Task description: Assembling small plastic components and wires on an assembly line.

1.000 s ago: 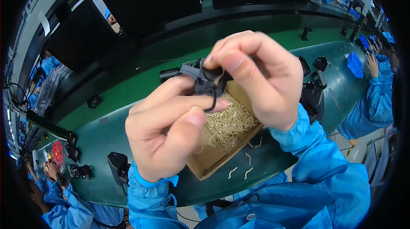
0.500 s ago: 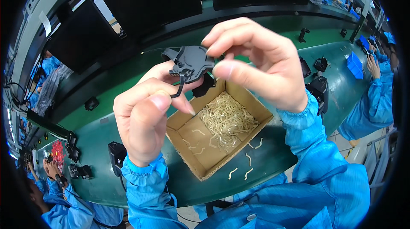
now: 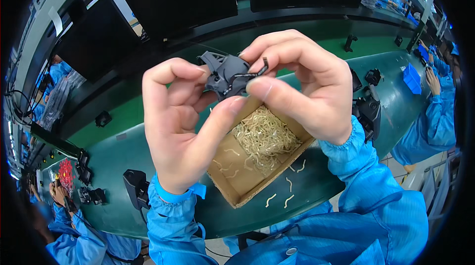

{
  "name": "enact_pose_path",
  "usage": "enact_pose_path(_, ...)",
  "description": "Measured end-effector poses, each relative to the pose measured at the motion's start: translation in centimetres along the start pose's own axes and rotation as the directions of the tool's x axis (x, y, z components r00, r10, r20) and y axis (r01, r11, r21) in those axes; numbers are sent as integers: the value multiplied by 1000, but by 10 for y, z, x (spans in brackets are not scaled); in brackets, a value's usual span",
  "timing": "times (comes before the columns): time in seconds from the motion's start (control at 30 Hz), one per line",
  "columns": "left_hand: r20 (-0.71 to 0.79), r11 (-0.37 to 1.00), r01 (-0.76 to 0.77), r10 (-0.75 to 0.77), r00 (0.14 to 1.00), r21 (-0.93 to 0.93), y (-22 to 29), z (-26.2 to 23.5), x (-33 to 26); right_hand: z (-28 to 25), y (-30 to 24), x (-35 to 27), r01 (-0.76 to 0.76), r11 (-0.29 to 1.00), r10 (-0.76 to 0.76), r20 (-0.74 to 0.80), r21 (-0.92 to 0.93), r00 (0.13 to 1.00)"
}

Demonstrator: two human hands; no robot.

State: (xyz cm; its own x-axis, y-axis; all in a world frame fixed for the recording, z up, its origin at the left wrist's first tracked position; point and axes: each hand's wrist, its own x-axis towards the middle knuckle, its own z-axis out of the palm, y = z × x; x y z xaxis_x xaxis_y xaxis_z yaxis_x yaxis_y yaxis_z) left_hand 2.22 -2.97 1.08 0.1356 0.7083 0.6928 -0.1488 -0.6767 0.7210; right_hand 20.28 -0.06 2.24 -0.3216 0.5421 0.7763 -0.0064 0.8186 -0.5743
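Observation:
Both my hands hold a small dark grey plastic part [image 3: 225,74] up in front of me. My left hand [image 3: 180,126] grips it from the left and below, thumb against its underside. My right hand [image 3: 302,84] pinches its right side, with a thin dark clip sticking out between forefinger and thumb. Below the hands an open cardboard box [image 3: 237,178] sits on the green table, holding a heap of pale curved metal clips [image 3: 264,139].
Several loose clips [image 3: 282,196] lie on the green table [image 3: 114,151] by the box. Black parts [image 3: 368,111] sit right of the box, another black part [image 3: 134,186] at the left. Dark monitors stand behind. Other people in blue coats work at the far left and right, beside a blue bin [image 3: 411,78].
My hands have lifted the grey part higher and turned it. My left thumb has moved under it, and my right fingers now pinch the thin clip at its right side.

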Motion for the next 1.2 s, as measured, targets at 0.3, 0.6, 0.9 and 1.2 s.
enact_pose_path(0.3, -32, 993, 95, -93, 995, 65, 5, 8, -3, 1, 0, -1, 35, 996, -41, -66, -77, 997)
enact_pose_path(0.6, -36, 994, 91, -89, 995, 54, 9, 11, -6, 8, 0, -4, 113, 942, -164, -142, -315, 976)
enact_pose_path(0.9, -47, 998, 50, -52, 998, -36, 7, 11, -8, 12, -2, -3, 221, 859, -300, -103, -462, 948)
enact_pose_path(1.2, -134, 994, 97, -89, 987, 50, 15, 15, -8, 3, -13, -4, 130, 966, -135, -6, -225, 991)
